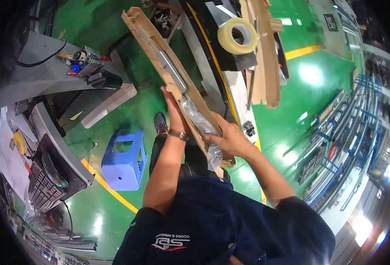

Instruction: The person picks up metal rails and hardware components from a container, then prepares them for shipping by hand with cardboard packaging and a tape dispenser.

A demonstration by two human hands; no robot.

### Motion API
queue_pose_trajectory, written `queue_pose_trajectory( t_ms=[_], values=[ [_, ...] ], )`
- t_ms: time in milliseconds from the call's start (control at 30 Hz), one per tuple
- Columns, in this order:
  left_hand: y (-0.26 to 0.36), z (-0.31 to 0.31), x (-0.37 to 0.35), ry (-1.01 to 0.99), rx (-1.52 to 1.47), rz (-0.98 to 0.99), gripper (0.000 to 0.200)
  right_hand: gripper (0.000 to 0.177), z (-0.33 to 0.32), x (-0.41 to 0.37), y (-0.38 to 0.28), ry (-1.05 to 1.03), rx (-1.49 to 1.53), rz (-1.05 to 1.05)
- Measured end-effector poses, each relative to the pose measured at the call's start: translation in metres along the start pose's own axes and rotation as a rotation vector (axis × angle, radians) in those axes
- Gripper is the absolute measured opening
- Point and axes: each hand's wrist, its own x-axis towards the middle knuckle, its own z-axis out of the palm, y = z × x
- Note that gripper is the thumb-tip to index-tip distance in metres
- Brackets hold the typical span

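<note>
A long, narrow, open cardboard box (154, 55) slants across my front, from upper left down toward my waist. In it lie a silver metal bar (173, 70) and, nearer me, clear plastic wrapping (195, 115) whose end hangs out at the near end. My left hand (174, 114) is closed around the box's left side from below, most of its fingers hidden underneath. On the opposite wall, my right hand (231, 138) grips the box, its thumb lying inside over the plastic. What the plastic contains is hard to make out.
A roll of clear tape (237, 36) sits on the black-topped bench beside another open cardboard box (265, 84). A blue plastic stool (122, 165) stands at left, near a desk with a keyboard (49, 183). Metal profiles fill a rack (349, 137) at right.
</note>
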Motion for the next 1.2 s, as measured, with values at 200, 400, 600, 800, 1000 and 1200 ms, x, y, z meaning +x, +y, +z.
queue_pose_trajectory(
  t_ms=[200, 400, 600, 800, 1000, 1200],
  values=[
    [0.034, 0.037, -0.012, -0.125, 0.096, 0.081, 0.087, 0.072, -0.039, -0.055, -0.04, -0.016, 0.254, 0.057],
    [0.053, 0.079, -0.039, -0.186, 0.121, 0.165, 0.083, 0.025, -0.038, -0.101, -0.039, 0.305, 0.351, -0.175],
    [0.063, 0.092, -0.038, -0.235, 0.083, 0.203, 0.086, 0.025, -0.02, -0.157, -0.078, 0.355, -0.409, -0.249],
    [0.072, 0.112, -0.05, -0.292, 0.113, 0.276, 0.087, 0.028, -0.006, -0.177, -0.064, 0.378, -0.568, -0.339],
    [0.076, 0.08, -0.034, -0.418, 0.187, 0.171, 0.086, 0.017, 0.0, -0.215, -0.075, 0.249, -0.439, -0.366],
    [0.071, 0.057, -0.04, -0.626, 0.029, -0.179, 0.082, 0.026, -0.026, -0.197, -0.111, 0.532, -0.078, -0.512]
  ],
)
